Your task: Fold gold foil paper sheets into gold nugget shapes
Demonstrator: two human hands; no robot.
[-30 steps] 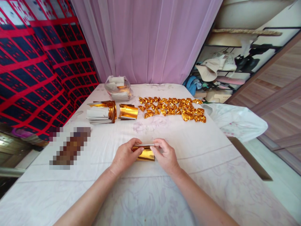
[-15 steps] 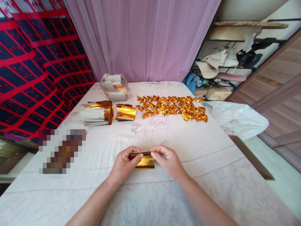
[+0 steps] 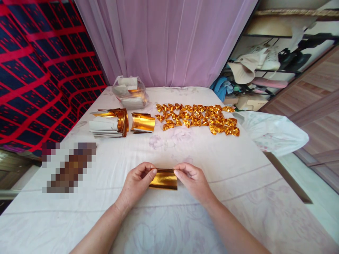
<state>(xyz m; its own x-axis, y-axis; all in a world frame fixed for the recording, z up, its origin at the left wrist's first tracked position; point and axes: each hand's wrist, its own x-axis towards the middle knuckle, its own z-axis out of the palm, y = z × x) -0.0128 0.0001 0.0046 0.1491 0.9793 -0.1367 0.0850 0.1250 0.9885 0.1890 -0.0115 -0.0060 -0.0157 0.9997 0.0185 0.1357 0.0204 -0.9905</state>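
**Gold paper held at both ends over a white cloth**

My left hand (image 3: 136,185) and right hand (image 3: 194,181) hold one small sheet of gold paper (image 3: 164,179) between them, low over the white cloth (image 3: 169,218) that covers the tabletop. The fingers (image 3: 150,172) of my left hand are closed in a pinch on the sheet's left edge, thumb against forefinger; those of my right hand are pinched shut on its right edge in the same way. The sheet lies nearly flat, shiny side up, its upper edge turned over into a narrow dark fold.

Beyond the gold paper, toward the far side of the cloth, a spread of small folded gold pieces (image 3: 197,119) lies in loose rows. Left of those pieces sits a short curled stack of gold sheets (image 3: 143,122), and just beside that, further left, a larger stack of sheets (image 3: 108,123) with white backs showing and a gold curl at its end. Behind the two stacks stands a clear plastic bag (image 3: 129,92) with more paper inside. A white plastic bag (image 3: 272,132) hangs off the cloth's edge to the right of the folded pieces. A pink curtain (image 3: 169,38) hangs behind it all.
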